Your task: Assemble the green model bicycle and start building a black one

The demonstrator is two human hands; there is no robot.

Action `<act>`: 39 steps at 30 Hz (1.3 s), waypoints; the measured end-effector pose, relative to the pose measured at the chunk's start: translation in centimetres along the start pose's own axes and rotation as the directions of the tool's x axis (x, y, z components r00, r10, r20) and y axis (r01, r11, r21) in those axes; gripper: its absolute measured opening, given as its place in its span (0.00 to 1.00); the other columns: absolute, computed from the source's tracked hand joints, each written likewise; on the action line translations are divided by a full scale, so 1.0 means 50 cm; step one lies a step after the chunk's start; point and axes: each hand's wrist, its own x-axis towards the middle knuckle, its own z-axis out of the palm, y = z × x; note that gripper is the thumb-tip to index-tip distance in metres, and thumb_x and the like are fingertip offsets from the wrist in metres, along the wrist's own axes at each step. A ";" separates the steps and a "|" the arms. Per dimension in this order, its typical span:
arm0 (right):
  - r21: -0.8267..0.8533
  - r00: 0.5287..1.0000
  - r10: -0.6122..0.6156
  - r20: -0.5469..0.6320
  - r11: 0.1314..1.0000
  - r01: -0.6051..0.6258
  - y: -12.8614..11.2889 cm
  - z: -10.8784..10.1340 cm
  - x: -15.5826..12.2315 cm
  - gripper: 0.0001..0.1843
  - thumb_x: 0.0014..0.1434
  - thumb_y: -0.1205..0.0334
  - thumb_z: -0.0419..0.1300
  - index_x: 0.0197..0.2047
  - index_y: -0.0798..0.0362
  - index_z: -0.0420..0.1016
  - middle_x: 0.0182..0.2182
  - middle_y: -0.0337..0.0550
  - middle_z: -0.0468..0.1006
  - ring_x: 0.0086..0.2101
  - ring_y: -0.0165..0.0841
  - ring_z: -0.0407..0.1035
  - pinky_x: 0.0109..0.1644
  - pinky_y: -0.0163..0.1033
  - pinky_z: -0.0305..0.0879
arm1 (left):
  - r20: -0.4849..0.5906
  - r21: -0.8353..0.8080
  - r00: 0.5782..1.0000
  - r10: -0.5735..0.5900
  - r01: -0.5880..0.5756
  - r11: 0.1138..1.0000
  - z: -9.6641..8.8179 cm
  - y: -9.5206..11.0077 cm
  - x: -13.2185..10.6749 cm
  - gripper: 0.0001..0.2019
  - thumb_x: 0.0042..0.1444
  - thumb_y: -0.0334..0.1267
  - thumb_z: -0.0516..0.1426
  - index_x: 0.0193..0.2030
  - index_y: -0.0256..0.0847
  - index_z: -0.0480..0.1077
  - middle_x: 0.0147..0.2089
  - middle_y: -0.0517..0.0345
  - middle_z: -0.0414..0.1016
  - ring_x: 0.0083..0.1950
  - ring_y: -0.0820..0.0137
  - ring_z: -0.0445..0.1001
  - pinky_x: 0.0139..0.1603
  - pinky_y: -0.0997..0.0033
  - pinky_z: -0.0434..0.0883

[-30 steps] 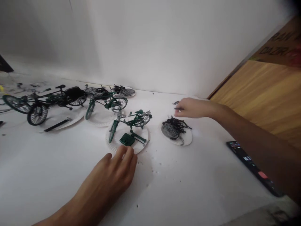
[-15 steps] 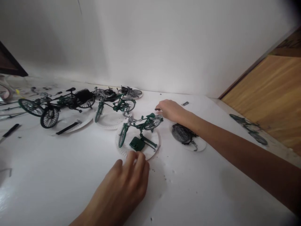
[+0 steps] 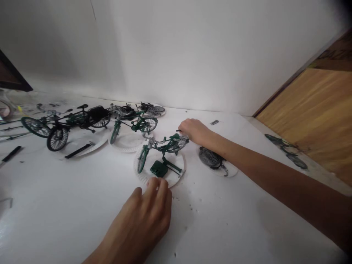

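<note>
My right hand [image 3: 193, 131] pinches a small dark pin [image 3: 178, 130] between its fingertips, just above the rear wheel of a green model bicycle [image 3: 165, 146]. That bicycle stands on a white paper plate [image 3: 145, 161]. A green block-shaped part [image 3: 158, 168] and a green bar lie on the same plate. My left hand [image 3: 145, 216] rests its fingertips at the plate's near rim and holds nothing. Under my right forearm lies a dark, partly assembled bicycle [image 3: 210, 158] on another plate [image 3: 231, 171].
Further model bicycles [image 3: 74, 123] stand at the back left, with a green one [image 3: 134, 124] beside them. A small metal piece [image 3: 214, 122] lies on the white table [image 3: 220, 220]. A white wall runs behind, and a wooden surface [image 3: 310, 121] reflects a bicycle at right.
My right hand has moved left, from above the dark bicycle to the green bicycle's rear wheel, with the pin in it. My left hand has reached the plate's rim. The view has shifted.
</note>
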 end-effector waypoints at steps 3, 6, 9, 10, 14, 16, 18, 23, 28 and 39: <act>-0.042 0.998 0.067 -0.009 0.997 -0.068 -0.009 0.000 0.005 0.16 0.67 0.56 0.61 0.53 0.57 0.74 0.48 0.49 0.77 0.45 0.37 0.74 0.49 0.48 0.74 | -0.012 0.002 1.000 -0.011 0.011 1.000 0.006 0.001 -0.001 0.16 0.61 0.23 0.50 0.48 0.36 0.76 0.54 0.43 0.75 0.49 0.55 0.76 0.30 0.67 0.76; -0.017 0.993 0.114 -0.006 0.993 -0.114 -0.014 -0.004 0.014 0.17 0.67 0.56 0.61 0.54 0.58 0.73 0.49 0.50 0.76 0.45 0.37 0.75 0.48 0.47 0.75 | -0.037 0.004 0.999 -0.017 0.017 1.000 0.008 0.003 -0.002 0.16 0.58 0.22 0.51 0.46 0.36 0.76 0.51 0.44 0.76 0.47 0.56 0.76 0.28 0.68 0.75; 0.033 0.989 0.146 -0.004 0.989 -0.146 -0.004 -0.014 0.010 0.17 0.67 0.55 0.61 0.53 0.58 0.73 0.48 0.50 0.77 0.43 0.36 0.75 0.46 0.45 0.75 | -0.071 0.018 0.996 -0.045 0.046 0.999 0.009 0.003 0.000 0.15 0.56 0.21 0.52 0.43 0.36 0.76 0.46 0.47 0.76 0.45 0.57 0.76 0.27 0.67 0.75; 0.050 0.989 0.151 -0.005 0.987 -0.150 0.004 -0.019 0.000 0.17 0.67 0.55 0.61 0.52 0.58 0.74 0.47 0.49 0.77 0.42 0.35 0.75 0.45 0.44 0.75 | -0.083 0.018 0.995 -0.054 0.056 0.998 0.009 0.003 0.001 0.14 0.56 0.20 0.52 0.42 0.36 0.76 0.44 0.48 0.76 0.44 0.57 0.76 0.26 0.66 0.74; 0.113 0.988 0.150 -0.025 0.983 -0.146 0.049 -0.038 -0.085 0.10 0.66 0.59 0.61 0.41 0.58 0.77 0.36 0.44 0.79 0.33 0.31 0.73 0.38 0.39 0.71 | -0.120 -0.008 0.991 -0.054 0.054 0.999 0.009 -0.001 0.004 0.13 0.53 0.19 0.53 0.38 0.36 0.74 0.37 0.52 0.73 0.37 0.60 0.75 0.23 0.67 0.71; 0.152 0.992 0.126 -0.022 0.981 -0.122 0.072 -0.040 -0.145 0.06 0.62 0.64 0.62 0.34 0.56 0.78 0.30 0.42 0.79 0.29 0.31 0.72 0.34 0.36 0.65 | -0.136 -0.014 0.989 -0.052 0.051 0.999 0.009 -0.002 0.005 0.12 0.53 0.19 0.54 0.37 0.36 0.73 0.36 0.52 0.73 0.36 0.60 0.74 0.23 0.67 0.71; 0.175 0.994 0.112 -0.015 0.979 -0.108 0.089 -0.033 -0.201 0.05 0.59 0.65 0.63 0.31 0.54 0.78 0.27 0.41 0.79 0.27 0.30 0.70 0.32 0.36 0.61 | -0.150 -0.012 0.987 -0.063 0.062 0.998 0.009 -0.003 0.005 0.11 0.53 0.19 0.54 0.37 0.36 0.73 0.36 0.52 0.73 0.37 0.60 0.74 0.24 0.67 0.71; 0.190 0.984 0.160 -0.076 0.971 -0.143 0.109 -0.018 -0.259 0.15 0.62 0.59 0.60 0.26 0.53 0.77 0.23 0.42 0.78 0.25 0.32 0.69 0.32 0.38 0.57 | -0.171 -0.002 0.984 -0.058 0.058 0.998 0.010 -0.001 0.010 0.11 0.53 0.19 0.55 0.36 0.36 0.73 0.35 0.53 0.72 0.35 0.60 0.74 0.23 0.66 0.71; 0.173 0.944 0.271 -0.190 0.955 -0.240 0.142 -0.050 -0.176 0.20 0.68 0.54 0.54 0.32 0.55 0.78 0.27 0.44 0.79 0.32 0.37 0.73 0.37 0.41 0.62 | -0.145 0.013 0.987 -0.073 0.076 0.997 0.014 0.003 0.008 0.12 0.54 0.20 0.55 0.41 0.36 0.75 0.40 0.51 0.75 0.40 0.59 0.75 0.28 0.66 0.72; 0.102 0.929 0.328 -0.171 0.944 -0.314 0.211 -0.002 0.191 0.19 0.67 0.55 0.60 0.58 0.54 0.72 0.54 0.50 0.74 0.49 0.39 0.73 0.52 0.51 0.73 | -0.204 -0.031 0.976 -0.076 0.071 0.997 0.021 -0.003 0.002 0.14 0.69 0.35 0.50 0.52 0.38 0.76 0.52 0.49 0.78 0.47 0.61 0.76 0.32 0.68 0.72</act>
